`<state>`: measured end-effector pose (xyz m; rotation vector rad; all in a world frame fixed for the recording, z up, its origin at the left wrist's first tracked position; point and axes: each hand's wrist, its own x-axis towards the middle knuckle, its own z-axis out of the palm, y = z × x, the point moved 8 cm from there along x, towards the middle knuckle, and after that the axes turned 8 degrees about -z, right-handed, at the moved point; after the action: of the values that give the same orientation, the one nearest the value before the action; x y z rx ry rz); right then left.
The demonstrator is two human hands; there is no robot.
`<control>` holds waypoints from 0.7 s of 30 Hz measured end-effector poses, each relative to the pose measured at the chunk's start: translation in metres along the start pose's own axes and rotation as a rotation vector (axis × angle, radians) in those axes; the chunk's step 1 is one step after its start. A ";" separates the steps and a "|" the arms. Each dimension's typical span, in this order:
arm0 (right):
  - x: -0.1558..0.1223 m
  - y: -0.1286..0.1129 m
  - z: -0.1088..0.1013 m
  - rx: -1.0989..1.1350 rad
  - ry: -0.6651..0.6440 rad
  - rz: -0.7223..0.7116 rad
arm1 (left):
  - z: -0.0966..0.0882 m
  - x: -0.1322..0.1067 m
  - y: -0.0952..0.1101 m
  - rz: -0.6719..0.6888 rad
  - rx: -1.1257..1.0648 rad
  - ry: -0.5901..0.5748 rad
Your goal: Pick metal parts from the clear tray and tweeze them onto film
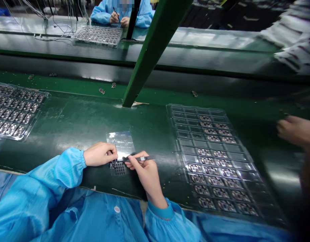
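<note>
My left hand (100, 154) is closed in a pinch, pressing a small dark component (113, 164) against the green bench near the front edge. My right hand (144, 171) is closed around a pair of dark tweezers (139, 158), whose tips meet the component beside my left fingers. A small dark grid piece (119, 168) lies just below the tips. A shiny clear film sheet (121, 143) rests flat right behind both hands. Both my sleeves are light blue.
A clear compartment tray (212, 158) partly filled with small parts lies to the right. Another filled tray (13, 109) sits at the left. A green slanted post (149, 50) rises mid-bench. Another person's blurred hand (296, 131) is at the right edge. Across the line a co-worker in blue (119, 15) works behind a tray (99, 35).
</note>
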<state>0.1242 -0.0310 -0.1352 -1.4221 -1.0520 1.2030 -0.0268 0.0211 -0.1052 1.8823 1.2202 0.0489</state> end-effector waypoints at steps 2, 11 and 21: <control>-0.002 -0.001 -0.003 0.081 0.031 -0.019 | -0.001 -0.001 0.000 -0.008 -0.029 0.005; -0.017 -0.001 -0.007 0.089 0.172 -0.119 | 0.013 -0.001 -0.005 -0.110 -0.370 -0.109; -0.012 -0.003 -0.007 0.103 0.130 -0.135 | 0.016 0.000 -0.004 -0.125 -0.358 -0.121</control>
<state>0.1289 -0.0435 -0.1304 -1.3106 -0.9665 1.0391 -0.0225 0.0111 -0.1175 1.4764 1.1585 0.0793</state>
